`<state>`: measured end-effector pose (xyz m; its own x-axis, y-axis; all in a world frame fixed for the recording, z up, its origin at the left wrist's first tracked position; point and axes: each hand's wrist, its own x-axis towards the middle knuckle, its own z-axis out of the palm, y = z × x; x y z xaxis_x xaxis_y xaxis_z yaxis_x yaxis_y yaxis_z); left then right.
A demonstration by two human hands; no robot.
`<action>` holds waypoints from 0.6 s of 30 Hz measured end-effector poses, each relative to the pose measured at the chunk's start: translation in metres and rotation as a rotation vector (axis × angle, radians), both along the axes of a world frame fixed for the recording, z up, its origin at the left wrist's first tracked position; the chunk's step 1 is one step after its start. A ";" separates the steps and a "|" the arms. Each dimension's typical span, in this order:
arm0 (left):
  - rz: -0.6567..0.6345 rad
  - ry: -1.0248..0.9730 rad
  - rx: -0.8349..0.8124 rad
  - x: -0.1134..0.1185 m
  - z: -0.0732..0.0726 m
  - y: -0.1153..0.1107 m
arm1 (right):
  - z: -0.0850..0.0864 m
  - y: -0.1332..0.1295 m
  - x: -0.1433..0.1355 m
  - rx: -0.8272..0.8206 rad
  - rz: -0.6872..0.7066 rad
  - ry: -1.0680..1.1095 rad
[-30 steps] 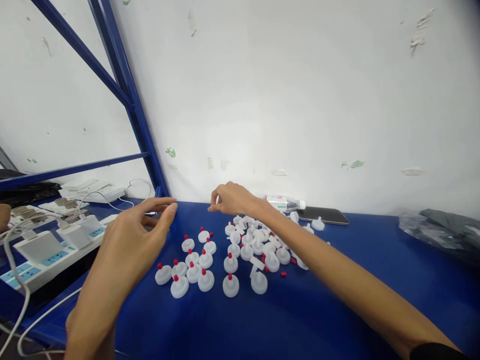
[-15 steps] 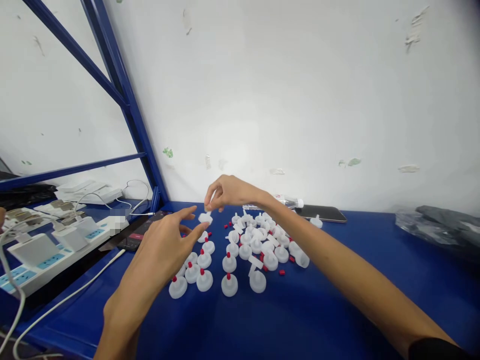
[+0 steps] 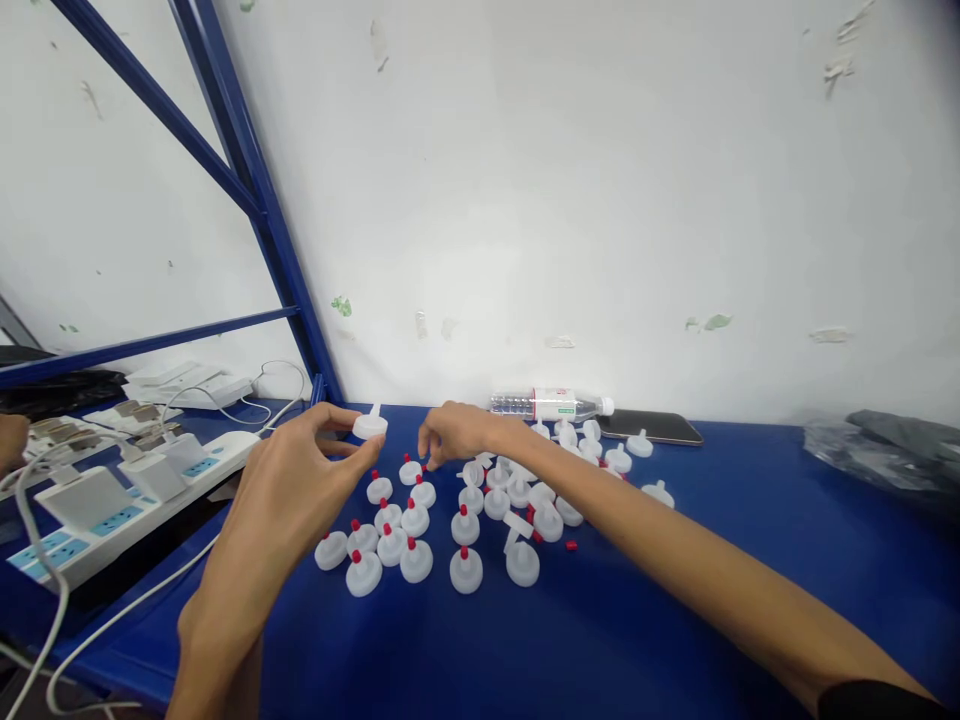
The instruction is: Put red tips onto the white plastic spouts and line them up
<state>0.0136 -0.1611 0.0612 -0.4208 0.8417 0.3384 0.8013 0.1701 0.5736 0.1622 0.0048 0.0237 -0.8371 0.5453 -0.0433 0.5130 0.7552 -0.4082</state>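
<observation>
Behind the white nozzle caps point(image 3: 523, 565), a bottle point(image 3: 553, 404) lies beside a phone point(image 3: 652, 427).

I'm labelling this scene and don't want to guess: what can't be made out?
All in the head view:
- Right hand: whether it grips the red tip; its fingers obscure this.
- White nozzle caps: full count; overlap and the right forearm hide some.
- Bottle: label print, too small.
- Other person: mostly cut off by the left edge.

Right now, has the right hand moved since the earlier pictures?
Yes, the right hand has moved lower in view, farther below the green wall mark.
</observation>
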 end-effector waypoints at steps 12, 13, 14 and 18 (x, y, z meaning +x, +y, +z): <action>-0.073 0.067 0.015 0.002 -0.006 0.002 | -0.003 0.001 0.001 -0.056 -0.024 0.035; -0.092 0.062 0.032 0.001 -0.007 0.002 | 0.004 0.002 0.006 -0.072 -0.018 0.076; -0.110 0.060 0.048 0.001 -0.008 0.003 | 0.013 0.002 0.011 -0.087 -0.008 0.124; -0.134 0.069 0.104 0.003 -0.010 0.002 | 0.051 -0.002 0.035 -0.099 0.056 0.350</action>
